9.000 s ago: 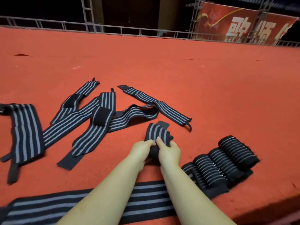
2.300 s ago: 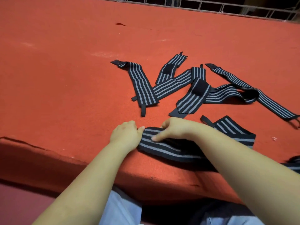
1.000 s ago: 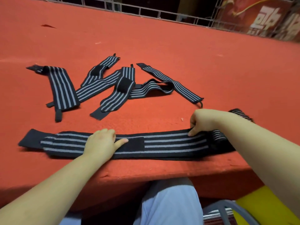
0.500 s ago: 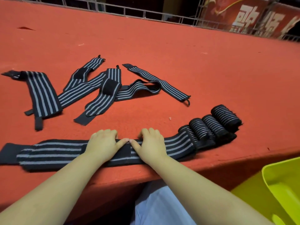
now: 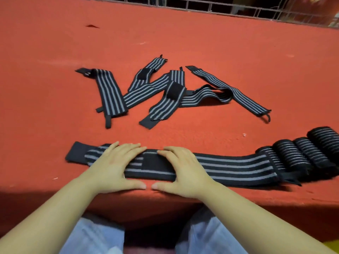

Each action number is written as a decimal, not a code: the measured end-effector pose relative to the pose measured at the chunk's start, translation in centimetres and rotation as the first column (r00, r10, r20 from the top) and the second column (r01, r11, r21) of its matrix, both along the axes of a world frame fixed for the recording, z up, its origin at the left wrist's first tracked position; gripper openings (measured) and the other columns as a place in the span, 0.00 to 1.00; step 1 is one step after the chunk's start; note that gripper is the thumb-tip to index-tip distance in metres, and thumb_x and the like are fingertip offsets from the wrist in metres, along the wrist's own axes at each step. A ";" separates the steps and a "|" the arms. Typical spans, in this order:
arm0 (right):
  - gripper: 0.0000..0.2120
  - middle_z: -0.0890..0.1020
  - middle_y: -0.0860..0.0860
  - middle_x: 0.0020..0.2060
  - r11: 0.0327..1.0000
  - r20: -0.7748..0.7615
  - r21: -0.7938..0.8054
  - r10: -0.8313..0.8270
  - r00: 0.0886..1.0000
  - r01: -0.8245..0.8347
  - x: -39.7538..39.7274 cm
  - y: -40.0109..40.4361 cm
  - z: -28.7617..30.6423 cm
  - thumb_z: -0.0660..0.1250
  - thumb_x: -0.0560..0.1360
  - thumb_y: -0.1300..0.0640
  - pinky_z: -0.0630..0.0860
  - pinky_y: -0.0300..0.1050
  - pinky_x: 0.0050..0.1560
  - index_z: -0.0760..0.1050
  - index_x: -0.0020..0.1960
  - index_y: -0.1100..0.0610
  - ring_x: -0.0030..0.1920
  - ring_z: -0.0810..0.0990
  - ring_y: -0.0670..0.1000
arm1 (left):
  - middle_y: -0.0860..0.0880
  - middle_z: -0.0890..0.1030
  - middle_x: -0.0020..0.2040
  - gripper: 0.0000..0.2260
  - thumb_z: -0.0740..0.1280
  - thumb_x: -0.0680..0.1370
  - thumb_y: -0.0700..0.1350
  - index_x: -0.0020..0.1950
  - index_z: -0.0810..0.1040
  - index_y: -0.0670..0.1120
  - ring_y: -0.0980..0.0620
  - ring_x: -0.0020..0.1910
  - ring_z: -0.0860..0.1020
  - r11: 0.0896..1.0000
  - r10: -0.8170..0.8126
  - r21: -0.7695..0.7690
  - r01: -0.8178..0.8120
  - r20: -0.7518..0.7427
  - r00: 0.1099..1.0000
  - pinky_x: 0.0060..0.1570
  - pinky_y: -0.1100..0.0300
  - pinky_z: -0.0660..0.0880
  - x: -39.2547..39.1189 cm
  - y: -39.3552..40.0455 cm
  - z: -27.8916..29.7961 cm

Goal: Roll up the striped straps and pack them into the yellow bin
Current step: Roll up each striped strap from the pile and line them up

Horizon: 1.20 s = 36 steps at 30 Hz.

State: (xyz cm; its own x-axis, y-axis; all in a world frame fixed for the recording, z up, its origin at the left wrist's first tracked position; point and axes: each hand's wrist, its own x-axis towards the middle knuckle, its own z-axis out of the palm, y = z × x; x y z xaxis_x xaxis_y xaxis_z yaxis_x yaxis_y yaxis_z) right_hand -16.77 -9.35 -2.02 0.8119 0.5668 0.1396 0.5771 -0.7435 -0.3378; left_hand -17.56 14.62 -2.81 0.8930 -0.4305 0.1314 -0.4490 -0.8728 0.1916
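Observation:
A long black strap with grey stripes (image 5: 234, 166) lies flat along the near edge of the red carpeted platform. My left hand (image 5: 113, 165) and my right hand (image 5: 183, 169) press on its middle side by side, fingers spread and straight, thumbs nearly touching at the platform's front edge. Several rolled straps (image 5: 300, 153) sit in a row at the strap's right end. Several loose striped straps (image 5: 161, 92) lie tangled farther back. A sliver of the yellow bin (image 5: 333, 247) shows at the bottom right corner.
The red platform (image 5: 238, 52) stretches far back to a metal railing (image 5: 220, 6). Its front edge drops off just below my hands, above my knees in light blue trousers (image 5: 95, 237).
The camera has swung left and down, so the yellow bin has almost left the view. My hands have spread flatter on the strap's middle, thumbs now at the front edge.

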 end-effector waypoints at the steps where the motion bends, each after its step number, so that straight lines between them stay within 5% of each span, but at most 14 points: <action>1: 0.41 0.69 0.51 0.68 1.000 -0.001 -0.015 0.010 1.000 -0.010 0.2 0.9 0.1 0.60 0.65 0.29 0.57 0.48 0.70 0.66 0.71 0.52 0.69 0.66 0.52 | 0.53 0.66 0.72 0.47 0.50 0.62 0.81 0.73 0.63 0.54 0.52 0.71 0.65 0.999 0.049 -0.003 -0.049 -0.003 0.999 0.73 0.50 0.52 -0.2 1.4 0.1; 5: 0.38 0.68 0.49 0.68 0.999 -0.026 -0.031 0.027 0.999 -0.028 0.6 3.8 0.4 0.51 0.68 0.29 0.57 0.46 0.71 0.66 0.71 0.50 0.69 0.65 0.51 | 0.52 0.70 0.70 0.44 0.54 0.63 0.78 0.70 0.70 0.51 0.52 0.69 0.68 0.970 0.201 -0.141 -0.200 -0.008 0.980 0.70 0.56 0.58 -1.0 5.4 0.1; 8: 0.37 0.71 0.47 0.66 1.000 -0.051 -0.002 0.020 0.999 -0.020 0.7 5.2 0.5 0.48 0.69 0.30 0.59 0.44 0.69 0.69 0.69 0.50 0.68 0.67 0.49 | 0.52 0.74 0.66 0.33 0.61 0.66 0.62 0.68 0.72 0.49 0.53 0.65 0.71 0.893 0.253 -0.351 -0.281 -0.124 0.960 0.66 0.63 0.62 -1.1 7.0 0.0; 12: 0.30 0.72 0.46 0.65 1.000 -0.057 -0.006 0.010 0.998 -0.010 1.0 5.9 0.5 0.57 0.73 0.36 0.61 0.44 0.69 0.68 0.70 0.50 0.68 0.67 0.48 | 0.50 0.79 0.60 0.15 0.65 0.76 0.38 0.62 0.77 0.47 0.53 0.60 0.75 0.725 0.368 -0.531 -0.437 -0.238 0.899 0.61 0.63 0.66 -0.1 8.0 0.0; 14: 0.26 0.72 0.47 0.65 1.000 -0.067 0.001 0.020 0.998 -0.019 1.1 6.3 0.7 0.64 0.75 0.44 0.61 0.44 0.70 0.67 0.70 0.51 0.67 0.68 0.49 | 0.49 0.80 0.57 0.12 0.62 0.78 0.37 0.60 0.78 0.45 0.51 0.59 0.76 0.621 0.410 -0.608 -0.495 -0.286 0.866 0.61 0.59 0.69 0.9 8.1 0.2; 16: 0.25 0.74 0.48 0.63 0.999 -0.077 0.030 -0.018 0.997 0.021 1.5 6.6 1.2 0.67 0.74 0.52 0.63 0.43 0.68 0.68 0.69 0.52 0.66 0.70 0.50 | 0.45 0.80 0.56 0.10 0.59 0.80 0.38 0.57 0.78 0.44 0.48 0.56 0.77 0.371 0.503 -0.711 -0.597 -0.386 0.773 0.59 0.55 0.71 1.8 8.2 1.1; 19: 0.18 0.77 0.49 0.57 0.982 -0.140 0.106 -0.140 0.980 0.156 2.1 6.9 2.2 0.67 0.73 0.56 0.65 0.37 0.58 0.74 0.63 0.52 0.59 0.74 0.50 | 0.46 0.80 0.47 0.09 0.57 0.81 0.40 0.50 0.76 0.46 0.49 0.42 0.78 -0.402 0.339 -0.700 -0.590 -0.712 0.614 0.44 0.54 0.75 2.5 9.3 2.8; 20: 0.15 0.78 0.49 0.54 0.975 -0.161 0.122 -0.163 0.973 0.184 2.3 7.2 2.5 0.67 0.74 0.57 0.65 0.36 0.54 0.76 0.60 0.51 0.57 0.75 0.50 | 0.47 0.79 0.45 0.09 0.56 0.81 0.40 0.49 0.75 0.46 0.50 0.40 0.78 -0.568 0.229 -0.616 -0.546 -0.755 0.614 0.42 0.53 0.75 2.4 9.9 3.1; 24: 0.07 0.75 0.49 0.42 0.972 -0.129 0.111 -0.192 0.973 0.206 2.5 9.2 3.6 0.67 0.75 0.51 0.67 0.42 0.47 0.81 0.49 0.53 0.49 0.76 0.51 | 0.48 0.81 0.37 0.11 0.54 0.81 0.40 0.44 0.74 0.45 0.52 0.38 0.77 -0.826 0.133 -0.467 -0.317 -0.707 0.695 0.40 0.55 0.76 1.8 12.5 3.7; 27: 0.14 0.72 0.50 0.39 0.985 -0.088 0.034 -0.165 0.982 0.168 2.4 11.1 4.8 0.62 0.77 0.46 0.67 0.46 0.42 0.79 0.44 0.55 0.47 0.75 0.54 | 0.52 0.75 0.28 0.14 0.52 0.81 0.41 0.38 0.71 0.47 0.56 0.26 0.71 -0.883 0.212 -0.449 -0.140 -0.646 0.733 0.27 0.67 0.68 1.0 14.2 4.9; 31: 0.08 0.79 0.53 0.43 0.987 -0.189 -0.062 -0.158 0.969 0.149 2.9 12.5 6.2 0.59 0.78 0.52 0.66 0.44 0.41 0.74 0.43 0.53 0.50 0.77 0.57 | 0.55 0.81 0.34 0.11 0.54 0.81 0.43 0.48 0.75 0.48 0.58 0.34 0.77 -0.765 0.318 -0.610 -0.208 -0.638 0.701 0.34 0.63 0.73 0.9 12.2 6.1; 33: 0.07 0.81 0.55 0.42 0.980 -0.283 -0.087 -0.194 0.939 0.177 4.0 12.3 7.2 0.60 0.75 0.58 0.68 0.43 0.40 0.76 0.45 0.56 0.47 0.78 0.57 | 0.55 0.79 0.42 0.10 0.54 0.82 0.41 0.56 0.73 0.51 0.59 0.38 0.77 -0.595 0.400 -0.749 -0.292 -0.591 0.701 0.36 0.64 0.74 1.2 9.7 6.5; 36: 0.12 0.73 0.52 0.20 0.958 -0.521 -0.053 -0.268 0.811 0.283 6.9 10.0 10.0 0.60 0.76 0.65 0.68 0.39 0.25 0.70 0.34 0.59 0.25 0.74 0.53 | 0.55 0.77 0.44 0.13 0.54 0.81 0.41 0.59 0.72 0.56 0.57 0.38 0.73 -0.144 0.492 -0.883 -0.446 -0.455 0.742 0.35 0.64 0.68 2.0 6.4 6.9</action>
State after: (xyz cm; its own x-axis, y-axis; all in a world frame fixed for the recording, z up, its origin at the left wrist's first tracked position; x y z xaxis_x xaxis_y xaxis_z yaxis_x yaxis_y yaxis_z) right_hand -9.90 0.61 8.00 0.8900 0.3106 -0.3338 0.0841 -0.8314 -0.5493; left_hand -15.60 21.04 4.12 0.7892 0.6140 -0.0114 -0.0399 0.0698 0.9968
